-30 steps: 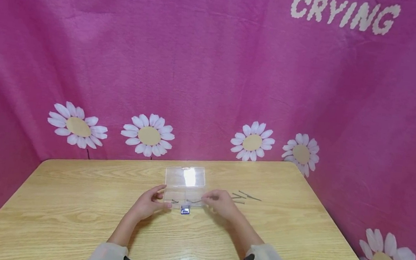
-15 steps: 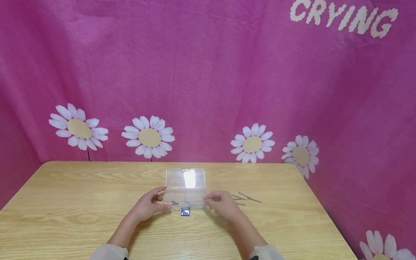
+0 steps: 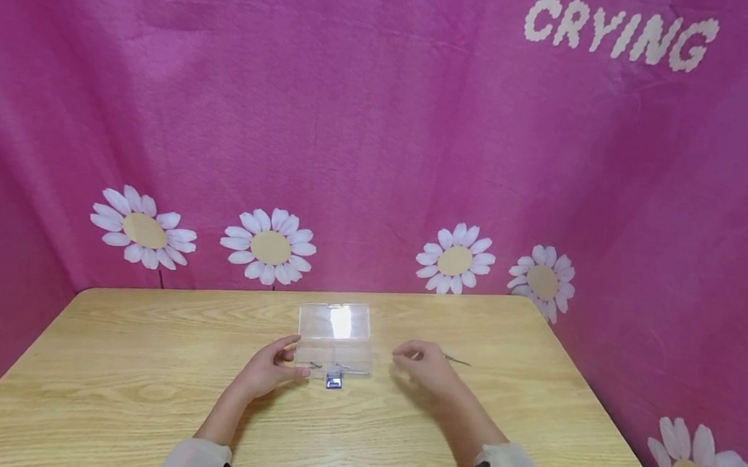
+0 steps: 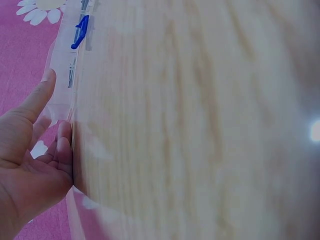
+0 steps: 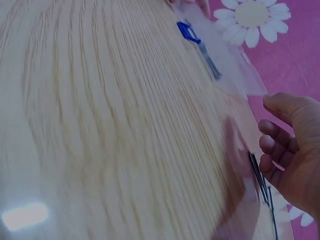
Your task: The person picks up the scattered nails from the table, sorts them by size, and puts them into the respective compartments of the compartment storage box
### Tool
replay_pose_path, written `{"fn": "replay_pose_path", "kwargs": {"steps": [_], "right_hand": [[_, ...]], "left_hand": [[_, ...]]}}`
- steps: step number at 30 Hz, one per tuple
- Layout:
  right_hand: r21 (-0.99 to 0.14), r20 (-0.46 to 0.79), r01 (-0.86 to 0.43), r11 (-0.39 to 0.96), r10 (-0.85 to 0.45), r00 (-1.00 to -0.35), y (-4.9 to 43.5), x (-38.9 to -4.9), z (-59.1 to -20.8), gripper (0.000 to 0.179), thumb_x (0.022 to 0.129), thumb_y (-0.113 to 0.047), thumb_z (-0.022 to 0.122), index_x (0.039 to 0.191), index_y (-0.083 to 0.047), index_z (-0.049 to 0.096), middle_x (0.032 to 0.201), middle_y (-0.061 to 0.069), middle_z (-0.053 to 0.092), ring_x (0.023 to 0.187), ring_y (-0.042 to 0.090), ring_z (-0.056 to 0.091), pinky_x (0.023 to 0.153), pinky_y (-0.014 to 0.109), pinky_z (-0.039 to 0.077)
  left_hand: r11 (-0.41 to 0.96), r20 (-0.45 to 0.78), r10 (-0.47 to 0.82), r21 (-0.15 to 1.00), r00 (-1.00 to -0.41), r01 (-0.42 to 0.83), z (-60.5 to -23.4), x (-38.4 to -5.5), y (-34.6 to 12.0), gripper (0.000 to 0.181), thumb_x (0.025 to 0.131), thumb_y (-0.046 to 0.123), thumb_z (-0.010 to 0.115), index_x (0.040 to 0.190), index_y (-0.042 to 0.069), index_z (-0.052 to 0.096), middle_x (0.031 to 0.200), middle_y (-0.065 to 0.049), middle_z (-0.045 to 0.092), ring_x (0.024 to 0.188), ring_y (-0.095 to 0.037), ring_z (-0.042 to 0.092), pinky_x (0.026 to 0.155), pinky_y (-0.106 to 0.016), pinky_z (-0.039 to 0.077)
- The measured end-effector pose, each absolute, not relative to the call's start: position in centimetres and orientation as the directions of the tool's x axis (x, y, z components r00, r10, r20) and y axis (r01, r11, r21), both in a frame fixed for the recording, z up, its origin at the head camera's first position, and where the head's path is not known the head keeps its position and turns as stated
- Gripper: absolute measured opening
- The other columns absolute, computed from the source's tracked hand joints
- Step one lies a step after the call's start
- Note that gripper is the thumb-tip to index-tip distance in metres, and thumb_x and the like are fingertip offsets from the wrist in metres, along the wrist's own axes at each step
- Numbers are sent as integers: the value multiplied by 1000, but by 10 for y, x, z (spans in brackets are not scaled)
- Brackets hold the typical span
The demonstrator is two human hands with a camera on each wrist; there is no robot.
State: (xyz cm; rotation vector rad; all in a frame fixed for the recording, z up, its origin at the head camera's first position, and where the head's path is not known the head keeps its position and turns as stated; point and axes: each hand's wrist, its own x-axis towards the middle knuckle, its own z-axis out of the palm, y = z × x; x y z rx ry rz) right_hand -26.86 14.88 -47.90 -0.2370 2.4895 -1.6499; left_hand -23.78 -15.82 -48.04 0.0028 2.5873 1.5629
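A clear plastic box (image 3: pixel 365 359) stands on the table with its lid (image 3: pixel 316 321) swung back and a blue latch (image 3: pixel 334 380) at its front. My left hand (image 3: pixel 267 366) grips the box's left end, thumb at the front edge and fingers behind. Thin dark nails lie inside: a few short-looking nails (image 3: pixel 315 365) in the left part and some nails (image 5: pixel 210 62) in the right part. Off the box's right side is my right hand (image 3: pixel 428 367), fingers loosely bent, holding nothing visible. Loose nails (image 5: pixel 257 172) lie beneath and beyond it, mostly hidden by the hand in the head view.
The wood-grain table (image 3: pixel 163 363) reaches back to a pink cloth (image 3: pixel 379 154) printed with daisies, which also hangs at both sides. Light glares off the lid and the table's front.
My right hand has let go of a nail in the box's right part and moved right, over the loose nails. The left hand has stayed on the box.
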Motion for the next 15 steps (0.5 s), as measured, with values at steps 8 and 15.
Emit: {"fn": "replay_pose_path", "kwargs": {"steps": [8, 15], "right_hand": [[-909, 18, -97, 406, -194, -981, 173, -269, -480, 20, 85, -12, 66, 99, 2, 67, 92, 13, 64, 73, 14, 53, 62, 26, 48], [-863, 43, -134, 487, -194, -980, 193, -273, -483, 21, 85, -16, 66, 100, -1, 68, 99, 13, 66, 77, 13, 55, 64, 26, 48]], "left_hand": [[462, -95, 63, 885, -994, -56, -482, -239, -158, 71, 76, 25, 78, 138, 10, 46, 108, -11, 54, 91, -19, 48, 79, -31, 43], [472, -95, 59, 880, -994, -56, -481, -238, -157, 70, 77, 25, 77, 138, 11, 46, 110, -12, 55, 95, -21, 48, 80, -32, 43]]}}
